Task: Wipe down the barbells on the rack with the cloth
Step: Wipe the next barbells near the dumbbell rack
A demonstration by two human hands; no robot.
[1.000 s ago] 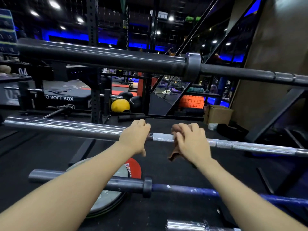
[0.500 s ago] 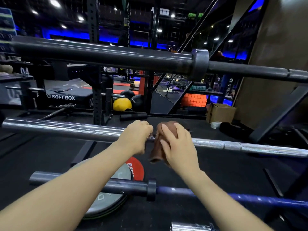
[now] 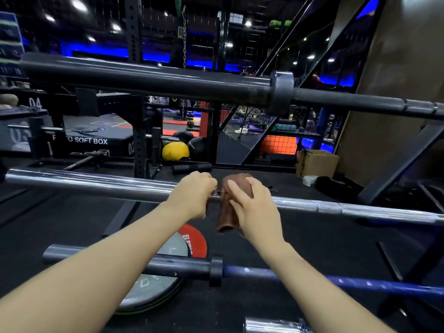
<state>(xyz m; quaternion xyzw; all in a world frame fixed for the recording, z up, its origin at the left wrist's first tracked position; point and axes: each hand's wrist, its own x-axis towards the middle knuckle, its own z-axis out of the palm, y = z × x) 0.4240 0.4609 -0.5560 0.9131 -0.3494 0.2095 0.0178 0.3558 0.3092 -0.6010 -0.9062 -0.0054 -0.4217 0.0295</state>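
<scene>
Right hand (image 3: 254,210) wraps brown cloth (image 3: 234,188) round chrome barbell (image 3: 96,183); left hand (image 3: 194,195) grips it alongside. Black and blue bars seemingly remain.

Two bare forearms, no sleeves; left hand (image 3: 192,194), right hand (image 3: 252,207) ungloved, no rings

Three barbells lie stacked front to back — the black steel barbell (image 3: 149,80) highest and farthest, the chrome steel barbell (image 3: 91,182) in the middle, the blue-shafted barbell (image 3: 360,283) lowest and nearest. Round weight plates (image 3: 153,287) lie on the floor beneath the nearest one.
</scene>
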